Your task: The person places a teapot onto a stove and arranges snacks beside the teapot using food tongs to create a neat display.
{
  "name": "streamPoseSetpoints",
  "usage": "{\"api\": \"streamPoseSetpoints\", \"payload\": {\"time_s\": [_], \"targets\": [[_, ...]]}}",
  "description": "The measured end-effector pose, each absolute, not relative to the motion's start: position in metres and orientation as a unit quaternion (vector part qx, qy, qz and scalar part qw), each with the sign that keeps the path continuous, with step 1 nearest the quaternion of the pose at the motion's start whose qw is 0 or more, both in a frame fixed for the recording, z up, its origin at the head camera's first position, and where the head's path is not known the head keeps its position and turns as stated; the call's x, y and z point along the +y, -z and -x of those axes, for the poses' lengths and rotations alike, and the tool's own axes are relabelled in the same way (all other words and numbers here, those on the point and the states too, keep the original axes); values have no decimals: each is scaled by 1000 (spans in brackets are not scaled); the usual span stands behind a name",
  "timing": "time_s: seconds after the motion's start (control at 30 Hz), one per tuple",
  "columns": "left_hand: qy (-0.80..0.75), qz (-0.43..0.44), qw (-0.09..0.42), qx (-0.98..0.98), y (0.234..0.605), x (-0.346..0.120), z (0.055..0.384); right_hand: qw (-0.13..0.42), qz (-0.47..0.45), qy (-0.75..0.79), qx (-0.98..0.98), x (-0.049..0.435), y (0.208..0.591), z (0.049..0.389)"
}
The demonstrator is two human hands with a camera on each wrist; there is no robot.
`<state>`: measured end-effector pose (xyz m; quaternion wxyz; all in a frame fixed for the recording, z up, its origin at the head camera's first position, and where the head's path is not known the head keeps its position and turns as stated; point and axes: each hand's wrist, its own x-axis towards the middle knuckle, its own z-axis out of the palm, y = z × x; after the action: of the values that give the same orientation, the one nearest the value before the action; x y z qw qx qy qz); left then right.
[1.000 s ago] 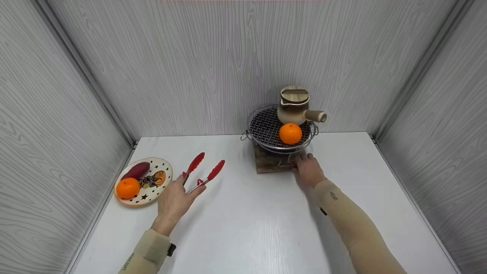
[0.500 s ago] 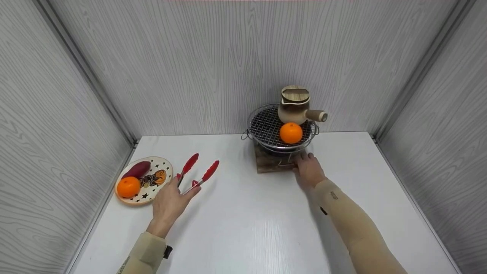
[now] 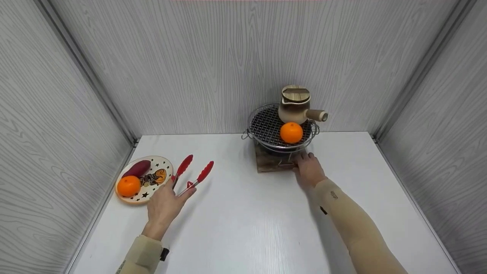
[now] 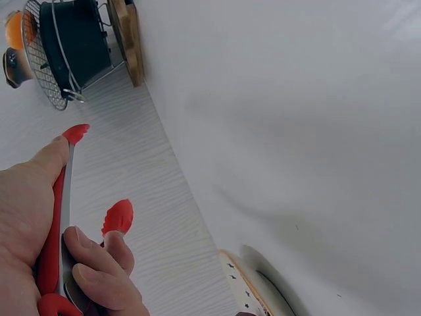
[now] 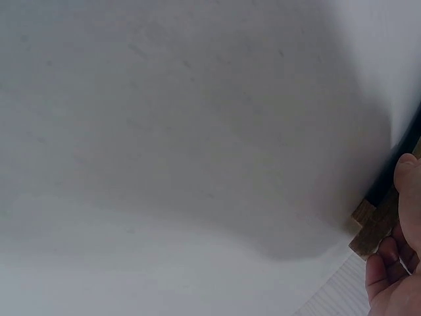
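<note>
In the head view my left hand (image 3: 164, 207) holds tongs with red tips (image 3: 204, 172), their arms spread and nothing between them. The left wrist view shows the fingers curled round the red-and-metal handle (image 4: 51, 243). Just left of this hand lies a star-patterned plate (image 3: 156, 160) bearing an orange (image 3: 128, 186) and a purple sweet potato (image 3: 137, 168). My right hand (image 3: 310, 171) grips the front right corner of the wooden base (image 3: 272, 163) under a round grill (image 3: 262, 123). The right wrist view has thumb and fingers about that wooden edge (image 5: 375, 230).
On the grill's mesh a second orange (image 3: 291, 133) sits in front of a lidded brown-and-cream teapot (image 3: 292, 112), whose side handle (image 3: 316, 115) points right. Wire loops stick out at the grill's sides. Grey wood-grain walls (image 3: 205, 68) border the white table (image 3: 243, 213) at the back and sides.
My left hand has drifted left and slightly toward me with the tongs, closer beside the plate. The right hand keeps its hold on the wooden base.
</note>
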<state>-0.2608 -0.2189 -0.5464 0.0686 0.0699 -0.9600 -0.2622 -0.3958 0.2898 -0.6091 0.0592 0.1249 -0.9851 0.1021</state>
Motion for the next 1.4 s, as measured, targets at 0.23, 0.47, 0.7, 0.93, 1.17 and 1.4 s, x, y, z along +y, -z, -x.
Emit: {"api": "streamPoseSetpoints", "payload": {"time_s": [0.23, 0.47, 0.7, 0.93, 1.17, 1.4], "targets": [[256, -66, 95, -960, 545, -229, 258, 90, -136, -91, -982, 291, 611, 397], [256, -84, 89, -959, 541, -237, 256, 88, -133, -97, -982, 285, 593, 383], [259, -96, 88, -957, 540, -245, 254, 85, -131, -102, -982, 284, 591, 382], [250, -115, 84, -958, 538, -255, 249, 81, -135, -89, -984, 291, 611, 398], [257, -120, 94, -954, 538, -265, 244, 77, -134, -105, -982, 291, 611, 396], [259, -133, 97, -952, 537, -274, 242, 71, -130, -106, -983, 289, 607, 395]]}}
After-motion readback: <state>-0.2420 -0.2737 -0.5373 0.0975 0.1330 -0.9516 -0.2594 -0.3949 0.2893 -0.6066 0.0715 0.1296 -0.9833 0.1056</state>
